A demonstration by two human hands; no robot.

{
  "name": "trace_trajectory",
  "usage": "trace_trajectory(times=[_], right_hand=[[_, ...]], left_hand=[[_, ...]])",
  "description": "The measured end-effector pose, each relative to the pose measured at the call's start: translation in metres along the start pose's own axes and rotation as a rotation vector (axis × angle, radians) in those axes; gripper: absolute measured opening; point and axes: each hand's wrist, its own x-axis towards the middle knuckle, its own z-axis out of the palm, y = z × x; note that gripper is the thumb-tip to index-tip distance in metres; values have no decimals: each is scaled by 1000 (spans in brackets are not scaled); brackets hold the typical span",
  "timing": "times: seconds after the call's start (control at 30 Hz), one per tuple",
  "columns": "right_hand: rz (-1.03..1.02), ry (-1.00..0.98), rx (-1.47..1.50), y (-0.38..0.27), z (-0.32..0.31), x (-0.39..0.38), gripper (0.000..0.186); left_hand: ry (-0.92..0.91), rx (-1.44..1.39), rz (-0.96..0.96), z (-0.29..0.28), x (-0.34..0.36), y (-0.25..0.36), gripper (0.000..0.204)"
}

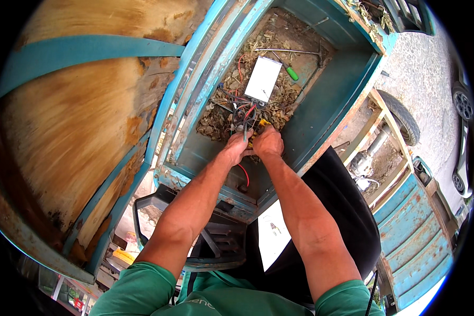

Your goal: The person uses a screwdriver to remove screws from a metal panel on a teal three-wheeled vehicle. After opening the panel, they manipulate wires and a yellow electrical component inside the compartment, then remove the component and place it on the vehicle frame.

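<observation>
Both my hands are down inside a rusty teal metal compartment [334, 87] littered with dry leaves. My left hand [237, 146] is closed on dark wires [244, 120] below a white rectangular box [262, 79], with red wires among them. Just beside it, my right hand [267, 141] grips a yellow-handled tool [263, 122], partly hidden by my fingers; its kind is unclear. A green-handled screwdriver [291, 72] and a thin metal rod [284, 50] lie beyond the box among the leaves. A loose red wire [244, 174] curves below my hands.
A large teal-framed panel [73, 152] with stained brown lining fills the left. Black padded material [347, 216] and a white sheet [268, 239] are below the compartment. At right are a metal frame with a tire [397, 118], teal ribbed metal [411, 231] and parked cars [461, 168].
</observation>
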Motion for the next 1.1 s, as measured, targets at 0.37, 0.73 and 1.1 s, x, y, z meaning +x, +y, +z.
trace_trajectory(times=[0.37, 0.73, 1.1], right_hand=[[136, -88, -71, -2, 0, 0, 38], [100, -47, -37, -5, -4, -2, 39], [-20, -8, -66, -1, -2, -5, 35]], left_hand=[[-27, -8, -6, -5, 6, -4, 38], [-44, -4, -17, -5, 6, -2, 38], [-10, -2, -9, -5, 8, -5, 38]])
